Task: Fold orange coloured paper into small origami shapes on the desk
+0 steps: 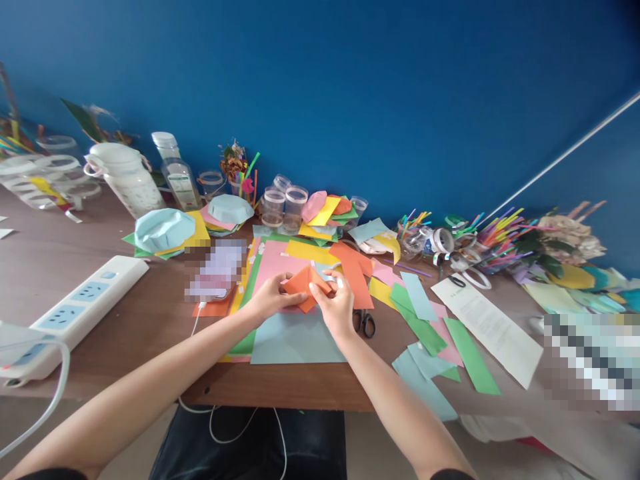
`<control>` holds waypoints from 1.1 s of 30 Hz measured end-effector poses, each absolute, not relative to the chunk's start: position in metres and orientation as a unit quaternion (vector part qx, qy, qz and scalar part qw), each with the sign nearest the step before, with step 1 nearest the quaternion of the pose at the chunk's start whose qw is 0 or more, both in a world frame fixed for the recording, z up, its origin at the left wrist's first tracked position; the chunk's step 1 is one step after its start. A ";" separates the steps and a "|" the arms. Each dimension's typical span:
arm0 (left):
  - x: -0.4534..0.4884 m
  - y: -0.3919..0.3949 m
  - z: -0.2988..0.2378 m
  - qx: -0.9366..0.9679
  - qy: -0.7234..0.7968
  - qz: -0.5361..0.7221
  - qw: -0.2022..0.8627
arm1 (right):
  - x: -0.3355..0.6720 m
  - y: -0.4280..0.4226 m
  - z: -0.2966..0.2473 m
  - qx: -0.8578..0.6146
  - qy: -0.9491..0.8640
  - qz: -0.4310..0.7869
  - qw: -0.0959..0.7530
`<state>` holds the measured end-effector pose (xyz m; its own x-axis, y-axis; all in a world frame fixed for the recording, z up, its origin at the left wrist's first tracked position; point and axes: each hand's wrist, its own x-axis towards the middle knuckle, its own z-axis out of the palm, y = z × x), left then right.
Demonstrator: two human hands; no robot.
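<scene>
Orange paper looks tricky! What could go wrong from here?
The folded orange paper might crease or tear, since the left hand and right hand are both pinching it. The right wrist is close to the black-handled scissors, so it could bump them. The light-blue paper pieces near the table edge might slide off.

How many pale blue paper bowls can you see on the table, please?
2. One bowl sits on yellow paper, left of the left hand; the other bowl sits further back on pink paper. More could be hidden in the clutter.
</scene>
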<state>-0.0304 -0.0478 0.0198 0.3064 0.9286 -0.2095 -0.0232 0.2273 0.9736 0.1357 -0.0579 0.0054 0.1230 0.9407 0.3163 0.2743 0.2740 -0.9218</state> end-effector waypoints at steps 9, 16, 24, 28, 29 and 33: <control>-0.030 -0.047 0.019 0.504 0.465 0.401 0.608 | 0.134 -0.054 0.008 -0.476 -0.482 0.465 0.570; -0.028 -0.052 0.026 0.504 0.469 0.457 0.563 | 0.129 -0.055 0.013 -0.444 -0.425 0.565 0.551; -0.025 -0.055 0.025 0.493 0.465 0.384 0.627 | 0.127 -0.055 0.007 -0.427 -0.443 0.514 0.598; -0.025 -0.054 0.024 0.482 0.462 0.385 0.637 | 0.127 -0.054 0.006 -0.429 -0.451 0.515 0.590; -0.025 -0.054 0.023 0.484 0.461 0.384 0.637 | 0.128 -0.052 0.007 -0.429 -0.448 0.515 0.591; -0.027 -0.051 0.021 0.507 0.468 0.362 0.627 | 0.142 -0.045 0.010 -0.465 -0.409 0.497 0.608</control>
<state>-0.0275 -0.0511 0.0211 0.3001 0.9283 -0.2196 0.0194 0.2243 0.9743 0.1416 -0.0452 0.0104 0.1721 0.9844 0.0358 -0.2236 0.0745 -0.9718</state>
